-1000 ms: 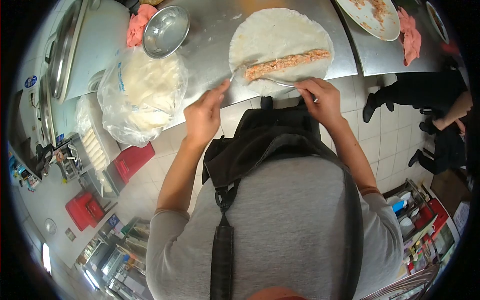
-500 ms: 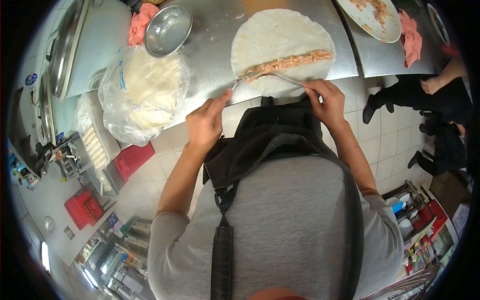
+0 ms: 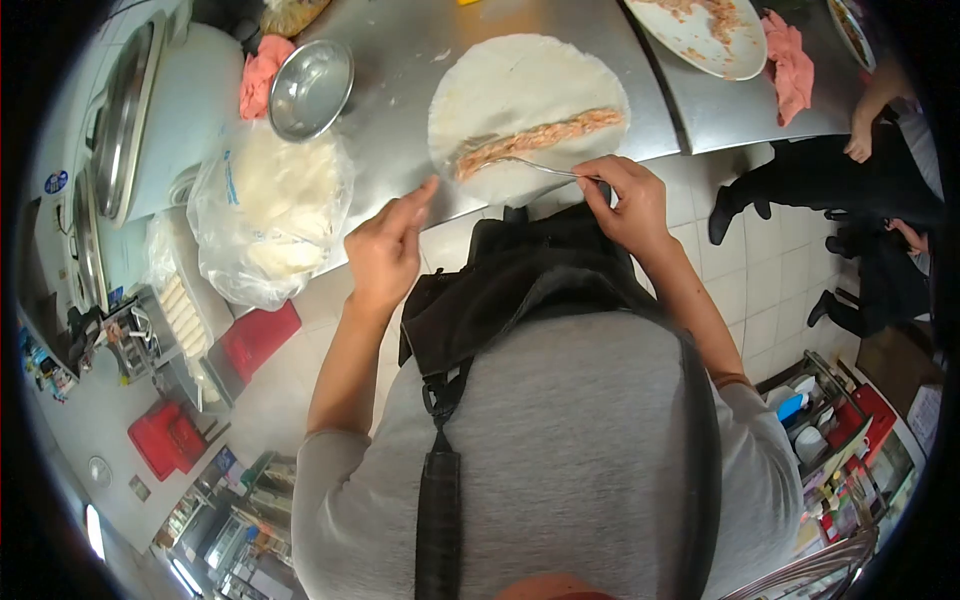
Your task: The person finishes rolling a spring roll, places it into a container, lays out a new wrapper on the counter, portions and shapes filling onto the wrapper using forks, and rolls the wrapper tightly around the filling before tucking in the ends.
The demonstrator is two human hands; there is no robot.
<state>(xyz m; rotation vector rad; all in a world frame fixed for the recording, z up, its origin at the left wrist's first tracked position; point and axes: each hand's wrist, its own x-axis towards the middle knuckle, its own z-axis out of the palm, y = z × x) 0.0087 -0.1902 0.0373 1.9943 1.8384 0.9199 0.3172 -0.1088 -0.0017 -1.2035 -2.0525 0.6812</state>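
Note:
A round white sheet of dough [image 3: 535, 85] lies flat on the steel table, with a long strip of orange-pink minced filling [image 3: 560, 133] across its near part. My right hand [image 3: 632, 200] pinches the handle of a metal spoon [image 3: 545, 168]; its far end rests by the filling, and its head is hard to make out. Left of the dough, my left hand [image 3: 388, 240] is closed, index finger and thumb together at the table's near edge. A thin metal utensil seems to be in that pinch, smeared by motion. Its tip cannot be told.
A clear bag of dough sheets [image 3: 275, 200] and a steel bowl [image 3: 311, 91] stand left. White rolls [image 3: 183, 315] fill a tray below. A plate with leftover filling [image 3: 705, 40] and a pink cloth [image 3: 790, 70] lie right, near another person's hand [image 3: 858, 147].
My left hand has drawn back left from the filling's left end, its utensil leaving the strip. The strip looks more compact. The whole view has shifted slightly.

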